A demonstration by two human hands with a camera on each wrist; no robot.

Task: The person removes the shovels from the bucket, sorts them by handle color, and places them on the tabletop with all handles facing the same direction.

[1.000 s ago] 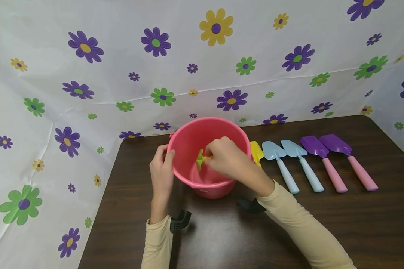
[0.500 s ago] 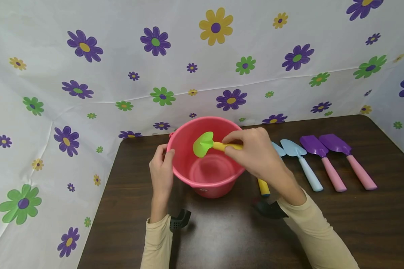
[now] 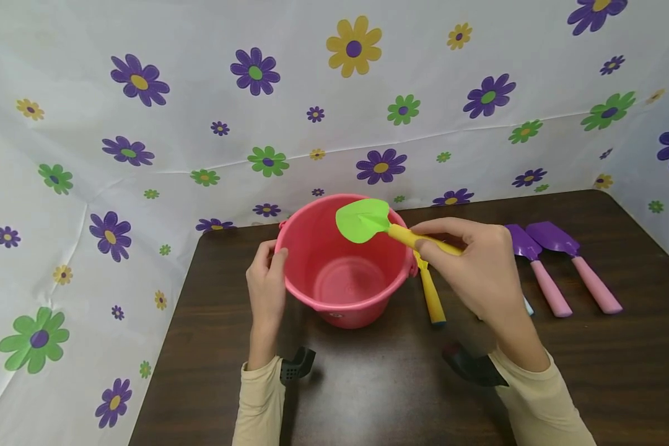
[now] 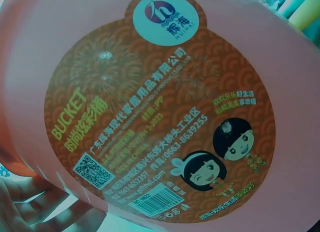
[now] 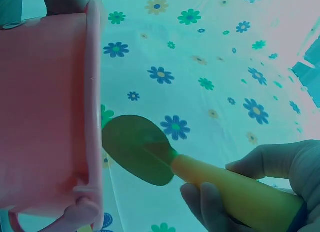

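A pink bucket (image 3: 348,319) stands on the table, its inside bare to the bottom. My left hand (image 3: 267,279) grips its left rim, thumb over the edge and fingers outside. In the left wrist view a round printed label (image 4: 165,117) fills most of the bucket's wall, with fingers (image 4: 50,212) at lower left. My right hand (image 3: 482,260) holds a toy trowel by its yellow handle (image 3: 404,235). The trowel's green blade (image 3: 362,220) is raised over the bucket's back right rim in the head view. The right wrist view shows thumb and fingers around the handle (image 5: 235,192).
Beside the bucket lies another yellow-handled tool (image 3: 433,297), partly hidden by it. Further right are two purple-bladed trowels with pink handles (image 3: 552,291). My right hand covers most of the light blue trowels. A flowered cloth (image 3: 290,111) rises behind the dark table (image 3: 201,347).
The right hand has lifted the green trowel from inside the bucket, up and to the right, uncovering the yellow handle and covering the light blue trowels. The left hand has stayed on the rim.
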